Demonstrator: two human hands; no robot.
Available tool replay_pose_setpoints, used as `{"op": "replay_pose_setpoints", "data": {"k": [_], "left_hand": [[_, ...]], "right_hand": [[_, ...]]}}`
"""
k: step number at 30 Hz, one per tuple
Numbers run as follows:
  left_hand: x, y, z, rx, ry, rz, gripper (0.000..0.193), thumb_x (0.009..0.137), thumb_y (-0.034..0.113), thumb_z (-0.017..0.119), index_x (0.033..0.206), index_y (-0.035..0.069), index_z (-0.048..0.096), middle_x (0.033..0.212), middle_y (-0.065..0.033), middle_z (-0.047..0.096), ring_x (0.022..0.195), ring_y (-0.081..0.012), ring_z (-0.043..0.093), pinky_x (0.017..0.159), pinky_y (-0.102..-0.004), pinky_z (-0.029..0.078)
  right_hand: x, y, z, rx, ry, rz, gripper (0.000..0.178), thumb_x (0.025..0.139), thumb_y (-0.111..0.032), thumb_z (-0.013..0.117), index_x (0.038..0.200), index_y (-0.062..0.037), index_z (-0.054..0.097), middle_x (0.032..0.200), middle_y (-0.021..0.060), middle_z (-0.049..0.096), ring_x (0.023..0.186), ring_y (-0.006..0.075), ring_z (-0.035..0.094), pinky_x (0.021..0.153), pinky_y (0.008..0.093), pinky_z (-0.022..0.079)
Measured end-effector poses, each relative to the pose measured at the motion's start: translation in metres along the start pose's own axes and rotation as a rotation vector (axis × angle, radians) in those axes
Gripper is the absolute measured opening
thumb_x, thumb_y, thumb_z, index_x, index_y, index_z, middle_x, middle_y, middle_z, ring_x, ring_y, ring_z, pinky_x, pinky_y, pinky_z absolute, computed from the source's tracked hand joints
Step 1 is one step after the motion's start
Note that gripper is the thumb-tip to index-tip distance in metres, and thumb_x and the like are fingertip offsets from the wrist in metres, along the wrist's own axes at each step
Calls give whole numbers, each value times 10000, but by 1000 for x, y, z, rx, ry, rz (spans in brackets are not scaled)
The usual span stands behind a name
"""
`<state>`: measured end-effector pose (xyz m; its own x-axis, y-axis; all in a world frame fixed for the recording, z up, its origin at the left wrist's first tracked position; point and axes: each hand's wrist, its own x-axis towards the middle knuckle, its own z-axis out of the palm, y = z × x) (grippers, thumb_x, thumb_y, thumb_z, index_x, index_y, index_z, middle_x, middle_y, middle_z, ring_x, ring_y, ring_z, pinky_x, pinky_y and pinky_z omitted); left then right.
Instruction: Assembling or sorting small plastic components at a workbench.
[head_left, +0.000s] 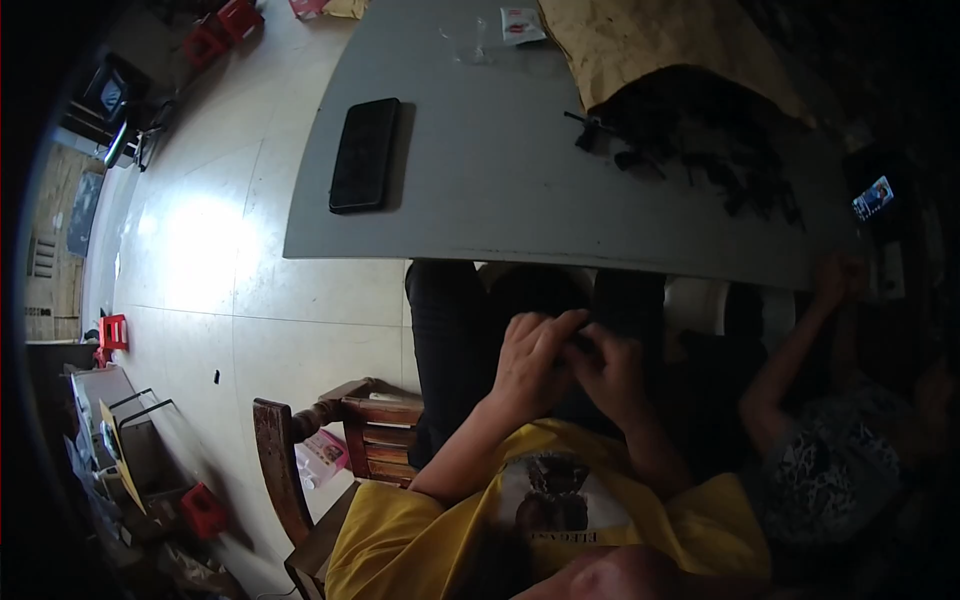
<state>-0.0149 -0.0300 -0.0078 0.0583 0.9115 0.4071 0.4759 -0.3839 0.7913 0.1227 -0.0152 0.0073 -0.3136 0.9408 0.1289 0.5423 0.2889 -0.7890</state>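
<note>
My left hand and my right hand meet above my lap, just below the table's front edge. The fingers of both are closed together round a small black piece. Only a bit of it shows between the fingertips, so its kind cannot be made out. On the grey table ahead, a heap of small black parts spills from the mouth of a brown paper bag. One of these parts lies at the heap's left edge.
A black phone lies at the table's left. Toward the back are a clear plastic cup and a small white packet. Another person's arm rests at the right near a lit phone screen. A wooden chair stands at my left.
</note>
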Motion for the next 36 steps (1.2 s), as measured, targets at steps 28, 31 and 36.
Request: {"op": "replay_pose_setpoints", "data": {"k": [28, 31, 36], "left_hand": [[-4, -1, 3, -1145, -116, -598, 242, 748, -44, 666, 912, 33, 507, 951, -31, 528, 885, -99, 529, 800, -233, 451], [-13, -5, 8, -1167, -41, -602, 153, 743, -19, 672, 797, 42, 542, 954, -42, 534, 871, -116, 533, 794, -249, 441], [-21, -2, 12, -1277, -36, -570, 162, 748, -5, 667, 778, 53, 519, 949, -42, 516, 850, -111, 504, 767, -237, 410]], "right_hand": [[-6, 2, -8, 308, 33, -156, 230, 877, -76, 471, 1077, -11, 565, 863, 104, 601, 719, 205, 593, 630, 298, 464], [-8, 1, 0, 116, 131, -292, 224, 844, -33, 476, 1040, 22, 571, 830, 140, 591, 715, 246, 602, 603, 323, 471], [-13, -2, -1, 47, 131, -345, 165, 849, -60, 512, 993, 15, 538, 813, 123, 573, 696, 268, 587, 590, 342, 475]]}}
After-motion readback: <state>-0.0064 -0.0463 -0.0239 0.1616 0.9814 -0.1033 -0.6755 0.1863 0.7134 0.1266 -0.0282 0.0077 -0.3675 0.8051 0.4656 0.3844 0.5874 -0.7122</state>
